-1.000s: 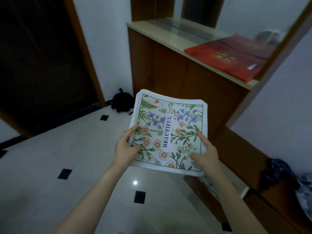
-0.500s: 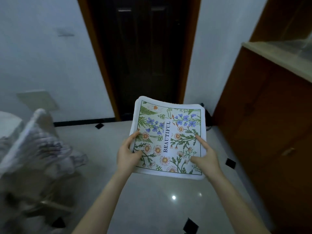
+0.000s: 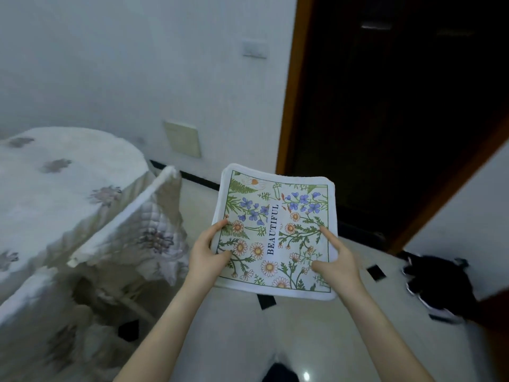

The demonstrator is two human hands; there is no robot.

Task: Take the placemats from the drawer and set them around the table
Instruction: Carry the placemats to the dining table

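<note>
Two hands carry the placemats (image 3: 275, 232) in mid-air beside the table (image 3: 63, 172): left hand (image 3: 208, 253) and right hand (image 3: 337, 264) pinch opposite edges; light, floppy cloth, probably best supported underneath.

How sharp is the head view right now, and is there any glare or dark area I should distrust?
Head view: the placemats and both hands are fairly sharp; the table at left and the shoes at right are smeared by motion blur. The doorway is too dark to read. A small glare spot sits on the floor. Lighting is dim overall.
</note>
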